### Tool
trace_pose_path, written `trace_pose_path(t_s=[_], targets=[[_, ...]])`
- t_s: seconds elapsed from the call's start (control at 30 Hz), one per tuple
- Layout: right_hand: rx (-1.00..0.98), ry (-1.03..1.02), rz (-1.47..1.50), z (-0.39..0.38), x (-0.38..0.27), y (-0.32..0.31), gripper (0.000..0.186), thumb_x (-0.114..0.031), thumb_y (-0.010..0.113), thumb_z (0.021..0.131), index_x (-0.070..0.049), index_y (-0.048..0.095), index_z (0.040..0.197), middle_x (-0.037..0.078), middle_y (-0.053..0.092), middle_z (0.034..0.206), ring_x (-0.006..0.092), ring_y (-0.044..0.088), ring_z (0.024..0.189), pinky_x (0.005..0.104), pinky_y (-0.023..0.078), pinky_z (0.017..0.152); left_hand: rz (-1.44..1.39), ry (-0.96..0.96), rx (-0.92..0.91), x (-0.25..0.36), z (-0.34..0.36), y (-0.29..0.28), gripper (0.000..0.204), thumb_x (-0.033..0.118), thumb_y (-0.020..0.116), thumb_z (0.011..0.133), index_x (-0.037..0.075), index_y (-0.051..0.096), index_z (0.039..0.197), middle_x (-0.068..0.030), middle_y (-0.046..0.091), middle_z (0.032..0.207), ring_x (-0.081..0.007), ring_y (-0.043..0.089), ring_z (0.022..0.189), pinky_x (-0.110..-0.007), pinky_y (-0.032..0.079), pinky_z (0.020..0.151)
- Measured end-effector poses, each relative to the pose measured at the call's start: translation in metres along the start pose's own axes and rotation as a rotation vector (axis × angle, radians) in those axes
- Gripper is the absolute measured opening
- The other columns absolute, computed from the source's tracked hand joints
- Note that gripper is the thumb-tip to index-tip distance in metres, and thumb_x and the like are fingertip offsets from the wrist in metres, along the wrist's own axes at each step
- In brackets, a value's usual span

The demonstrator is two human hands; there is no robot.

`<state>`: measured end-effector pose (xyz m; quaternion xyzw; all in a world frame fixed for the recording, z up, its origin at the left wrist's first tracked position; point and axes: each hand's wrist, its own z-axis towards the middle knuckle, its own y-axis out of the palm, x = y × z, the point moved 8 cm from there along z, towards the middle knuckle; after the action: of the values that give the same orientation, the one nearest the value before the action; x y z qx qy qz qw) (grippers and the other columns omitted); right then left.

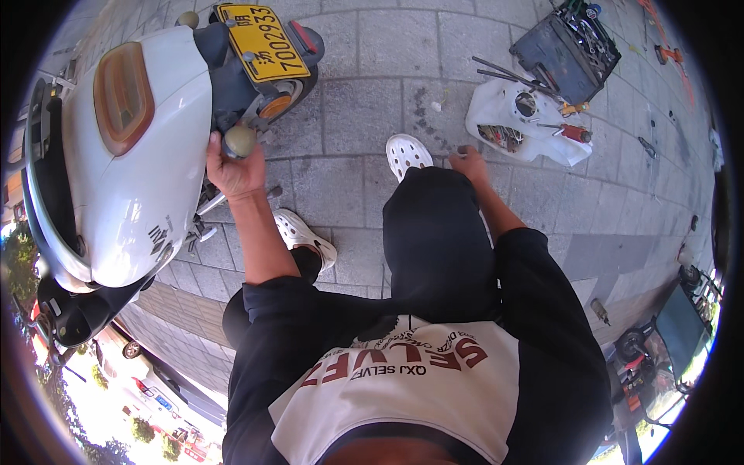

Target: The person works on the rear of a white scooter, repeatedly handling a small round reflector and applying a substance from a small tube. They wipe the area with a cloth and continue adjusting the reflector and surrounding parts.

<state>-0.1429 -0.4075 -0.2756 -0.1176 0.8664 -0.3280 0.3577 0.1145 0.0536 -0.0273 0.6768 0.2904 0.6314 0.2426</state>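
Observation:
At the rear of a white scooter, my left hand is closed around a round olive-beige knob, perhaps a turn-signal lamp. It sits beside the rear fender, below the yellow number plate. The thumb shows on its left side; the other fingers are partly hidden. My right hand is beside my bent knee, its fingers curled in. Something small and dark shows at its fingertips, too small to name. Closest to that hand lies a white plastic piece with metal bits in it.
A dark toolbox full of tools stands at the upper right. A red-handled screwdriver lies on the white plastic piece. An orange tool rests farther right on the grey paving. Another vehicle stands at the lower right.

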Motion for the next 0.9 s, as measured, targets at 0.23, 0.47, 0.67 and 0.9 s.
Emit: trace_pose_path(t_s=[0.23, 0.47, 0.67, 0.9], targets=[[0.083, 0.095, 0.042, 0.101, -0.033, 0.046, 0.066, -0.038, 0.076, 0.091, -0.006, 0.056, 0.145, 0.028, 0.076, 0.117, 0.0478, 0.072, 0.115, 0.0526, 0.055, 0.103, 0.143, 0.014, 0.185, 0.004, -0.009, -0.020, 0.052, 0.028, 0.074, 0.092, 0.017, 0.064, 0.142, -0.0063, 0.070, 0.137, -0.0307, 0.060, 0.131, -0.051, 0.039, 0.108], [0.279, -0.204, -0.006, 0.140, -0.038, 0.065, 0.046, -0.039, 0.077, 0.094, -0.005, 0.070, 0.125, 0.018, 0.076, 0.104, 0.0385, 0.074, 0.092, 0.0490, 0.057, 0.089, 0.119, 0.022, 0.149, 0.004, -0.014, 0.020, 0.043, 0.021, 0.072, 0.093, 0.016, 0.068, 0.135, -0.0054, 0.073, 0.128, -0.0292, 0.066, 0.118, -0.053, 0.049, 0.101], [0.073, -0.248, 0.589, 0.135, -0.057, 0.046, 0.038, -0.025, 0.077, 0.100, 0.001, 0.061, 0.123, 0.014, 0.074, 0.100, 0.0217, 0.072, 0.083, 0.0368, 0.058, 0.077, 0.001, 0.019, 0.126, -0.006, -0.010, 0.022, 0.040, 0.012, 0.069, 0.094, 0.011, 0.067, 0.134, -0.0067, 0.073, 0.126, -0.0268, 0.069, 0.114, -0.048, 0.056, 0.098], [-0.280, -0.633, 0.534, -0.020, -0.303, -0.070, 0.029, -0.017, 0.071, 0.107, 0.003, 0.064, 0.127, 0.001, 0.070, 0.093, 0.0042, 0.062, 0.079, 0.0233, 0.050, 0.068, -0.027, 0.051, 0.171, -0.010, -0.007, 0.000, 0.034, 0.009, 0.070, 0.096, 0.008, 0.069, 0.130, -0.0051, 0.074, 0.124, -0.0227, 0.069, 0.116, -0.042, 0.054, 0.105]])
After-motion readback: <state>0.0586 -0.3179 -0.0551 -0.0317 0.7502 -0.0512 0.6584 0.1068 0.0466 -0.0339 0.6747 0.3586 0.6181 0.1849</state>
